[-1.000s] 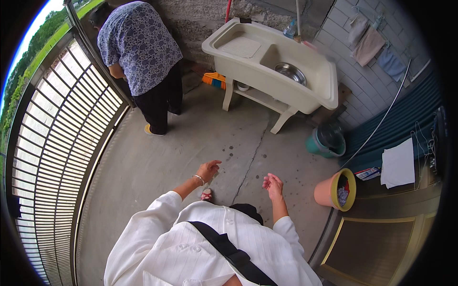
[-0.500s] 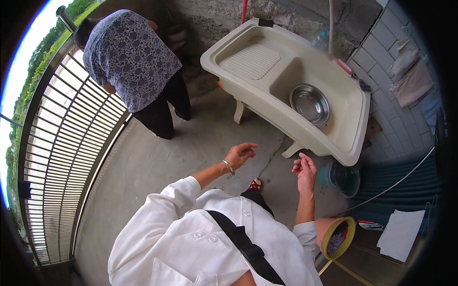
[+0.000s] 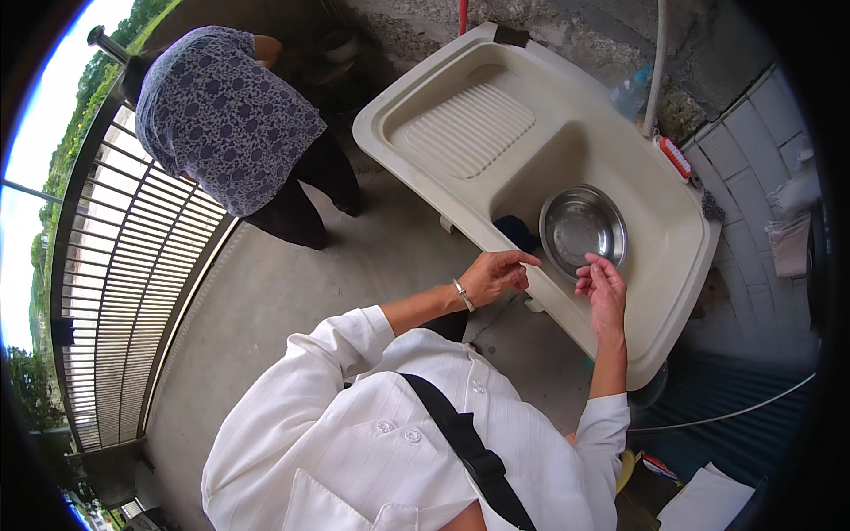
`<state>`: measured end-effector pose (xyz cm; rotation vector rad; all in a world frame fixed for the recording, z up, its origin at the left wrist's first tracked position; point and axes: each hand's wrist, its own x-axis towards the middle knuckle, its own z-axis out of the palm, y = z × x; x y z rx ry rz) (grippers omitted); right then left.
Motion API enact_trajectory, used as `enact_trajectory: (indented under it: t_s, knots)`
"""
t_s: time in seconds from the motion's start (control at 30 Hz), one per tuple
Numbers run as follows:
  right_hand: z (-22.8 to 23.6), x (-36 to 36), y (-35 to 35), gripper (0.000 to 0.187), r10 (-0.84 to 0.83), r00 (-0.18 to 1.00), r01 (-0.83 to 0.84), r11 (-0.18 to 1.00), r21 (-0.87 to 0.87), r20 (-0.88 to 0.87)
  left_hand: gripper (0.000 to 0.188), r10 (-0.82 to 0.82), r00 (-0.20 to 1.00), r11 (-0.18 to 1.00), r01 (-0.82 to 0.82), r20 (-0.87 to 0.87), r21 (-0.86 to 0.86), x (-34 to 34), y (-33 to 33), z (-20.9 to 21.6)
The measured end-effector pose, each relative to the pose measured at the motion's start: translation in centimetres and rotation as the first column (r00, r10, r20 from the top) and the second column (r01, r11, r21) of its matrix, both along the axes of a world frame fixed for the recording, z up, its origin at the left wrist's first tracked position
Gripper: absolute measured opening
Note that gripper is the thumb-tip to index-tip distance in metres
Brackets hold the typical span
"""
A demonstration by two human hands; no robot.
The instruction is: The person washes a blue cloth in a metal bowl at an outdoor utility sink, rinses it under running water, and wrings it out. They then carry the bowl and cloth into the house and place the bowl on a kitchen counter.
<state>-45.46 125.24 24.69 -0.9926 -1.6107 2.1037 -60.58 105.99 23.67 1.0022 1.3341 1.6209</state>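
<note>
My left hand (image 3: 498, 277) hovers over the near edge of a cream laundry sink (image 3: 540, 97). Its fingers are loosely bent and apart, and it holds nothing. My right hand (image 3: 605, 290) is above the sink's deeper compartment, close to the near rim of a round metal basin (image 3: 567, 232). Its fingers are half curled with nothing seen in them; in the picture they overlap the basin's edge, but I cannot tell whether they touch it. A dark blue item (image 3: 516, 233), perhaps cloth, lies beside the basin at the compartment's left wall. The sink's ribbed washboard (image 3: 471, 131) is at the far left.
Another person (image 3: 235, 115) in a patterned shirt bends beside the barred metal gate (image 3: 133, 257) at left. A plastic bottle (image 3: 630, 93), a red-and-white brush (image 3: 673, 157) and a dark scrubber (image 3: 712, 206) sit along the sink's far edge. A pale hose (image 3: 655, 66) hangs there.
I have come closer to the sink, and both hands moved from over the floor to its near side. The basin now lies near my right hand, and the dark blue item has come into view.
</note>
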Motion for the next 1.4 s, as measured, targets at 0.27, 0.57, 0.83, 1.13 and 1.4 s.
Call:
enact_trajectory:
  t_s: [0.27, 0.57, 0.83, 1.13, 1.4]
  knots:
    - [-2.9, -3.1, 8.0, 0.028, 0.032, 0.990, -0.023, 0.998, -0.066, 0.137, 0.021, -0.101, 0.992, 0.980, 0.112, 0.073, -0.165, -5.7, 10.0, -2.7]
    - [-13.2, -3.5, 11.0, 0.033, 0.082, 0.934, -0.020, 0.984, -0.178, 0.347, 0.024, -0.155, 0.986, 0.960, 0.135, -0.066, -0.244, -7.8, 12.0, -5.7]
    - [-29.8, -2.4, 20.3, 0.061, -0.115, 0.729, -0.332, 0.802, 0.496, 0.674, 0.026, -0.044, 0.991, 0.965, 0.009, -0.127, -0.262, -7.0, 12.0, -5.7]
    - [-23.6, -9.2, 11.6, 0.049, 0.395, 0.659, -0.752, 0.301, 0.587, 0.640, 0.023, 0.037, 0.986, 0.934, -0.092, -0.164, -0.346, -5.5, 13.2, -6.1]
    - [-23.7, -4.2, 19.5, 0.017, 0.100, 0.546, -0.776, 0.434, 0.458, 0.831, 0.022, 0.044, 0.980, 0.862, -0.134, -0.192, -0.489, -5.1, 14.9, -9.6]
